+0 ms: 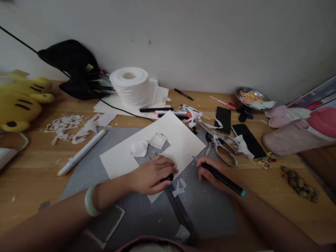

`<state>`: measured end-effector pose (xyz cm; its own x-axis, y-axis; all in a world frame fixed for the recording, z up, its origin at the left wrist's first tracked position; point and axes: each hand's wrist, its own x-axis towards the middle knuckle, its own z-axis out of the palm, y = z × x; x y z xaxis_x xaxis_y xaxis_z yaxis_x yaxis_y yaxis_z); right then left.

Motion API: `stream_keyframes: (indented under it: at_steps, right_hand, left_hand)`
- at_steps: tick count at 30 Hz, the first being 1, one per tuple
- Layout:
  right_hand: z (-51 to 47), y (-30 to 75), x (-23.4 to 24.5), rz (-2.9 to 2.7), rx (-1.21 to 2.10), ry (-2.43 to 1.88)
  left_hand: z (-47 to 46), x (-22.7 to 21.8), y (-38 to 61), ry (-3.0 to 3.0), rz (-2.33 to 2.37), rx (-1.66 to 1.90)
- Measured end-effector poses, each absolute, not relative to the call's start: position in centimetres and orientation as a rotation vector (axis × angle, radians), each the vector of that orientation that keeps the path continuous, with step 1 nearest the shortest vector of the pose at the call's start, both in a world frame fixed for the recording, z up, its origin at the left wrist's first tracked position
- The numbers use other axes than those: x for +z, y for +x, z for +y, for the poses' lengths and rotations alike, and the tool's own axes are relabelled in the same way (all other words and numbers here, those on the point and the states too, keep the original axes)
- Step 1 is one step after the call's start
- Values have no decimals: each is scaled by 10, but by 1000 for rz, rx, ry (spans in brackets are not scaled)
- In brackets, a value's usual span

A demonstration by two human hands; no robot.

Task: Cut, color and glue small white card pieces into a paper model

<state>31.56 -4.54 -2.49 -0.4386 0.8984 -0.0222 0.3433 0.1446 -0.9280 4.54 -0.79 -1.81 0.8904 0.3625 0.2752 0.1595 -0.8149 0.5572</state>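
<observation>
Apparently partway: one inked, scallop-bordered drawing [158, 140] shows on the white paper [181, 136], much of it still blank, left hand [154, 174] clasping a black pen cap [170, 177], right hand's [209, 180] fingers gripping a green-ended marker [223, 177].

Scissors [215, 140], phones [251, 135] obstruct beyond right hand [215, 165]; paper roll [130, 90] blocks rear; mat's [215, 211] lower right open.
</observation>
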Motion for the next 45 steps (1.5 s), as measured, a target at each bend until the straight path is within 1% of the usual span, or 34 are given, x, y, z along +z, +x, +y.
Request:
stream_keyframes:
  at_steps: [8,23,33,40,45]
  right_hand:
    - [-43,322,-19,-1941,1378,-1147]
    - [-41,318,-18,-1918,1337,-1151]
    - [-42,315,-14,-2092,1201,-1105]
    - [-42,316,-23,-2055,1231,-1057]
    - [-43,314,-16,-2080,1245,-1128]
  left_hand:
    - [-6,-16,48,2433,388,466]
    - [-4,-16,49,2410,395,453]
    - [-4,-15,48,2409,388,443]
    - [-4,-16,46,2426,389,427]
    - [-5,-17,46,2431,383,431]
